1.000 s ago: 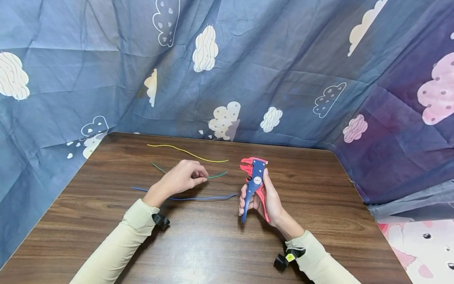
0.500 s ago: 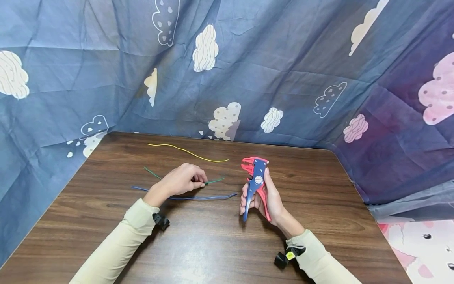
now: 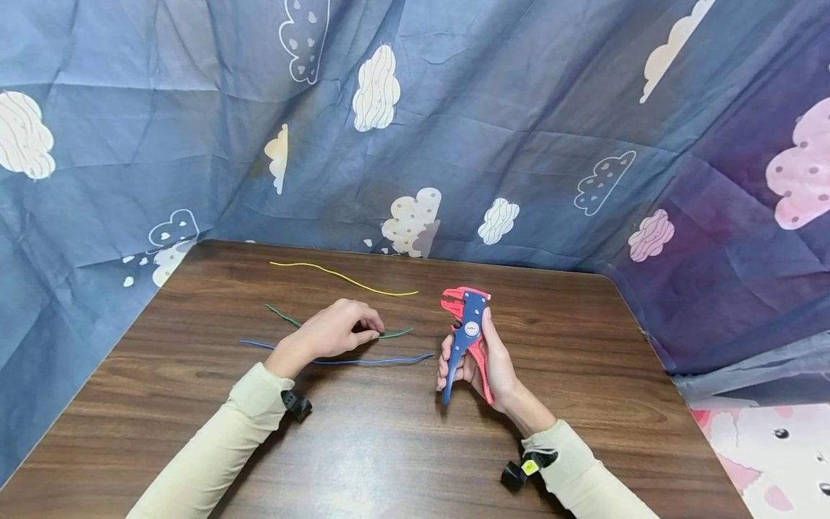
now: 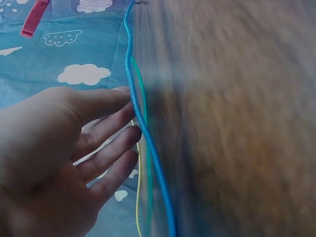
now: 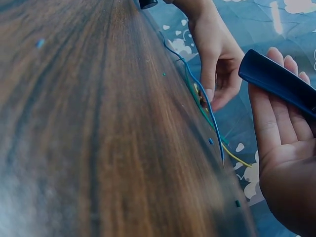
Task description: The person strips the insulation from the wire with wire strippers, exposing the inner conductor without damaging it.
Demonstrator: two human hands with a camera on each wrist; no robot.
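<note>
A thin green wire [image 3: 397,334] lies on the table in the head view. Just over it is my left hand [image 3: 337,329], thumb and fingers bent loosely, their tips close to the wire. The left wrist view shows those fingers [image 4: 101,160] spread and relaxed, a blue wire [image 4: 153,145] crossing in front of the tips. My right hand [image 3: 496,364] holds a blue-and-red wire stripper [image 3: 472,329] upright, its red jaws pointing left. Its blue handle [image 5: 279,81] lies across the fingers in the right wrist view.
A yellow wire [image 3: 344,277] lies behind the green one, near the back of the wooden table [image 3: 389,447]. Small blue and green insulation scraps [image 5: 211,141] lie on the tabletop. A cloud-patterned curtain [image 3: 337,194] hangs behind it.
My left hand has brought the green wire down and nearer to me, onto the table, and its fingertips have loosened from it. The right hand and wire stripper have hardly moved.
</note>
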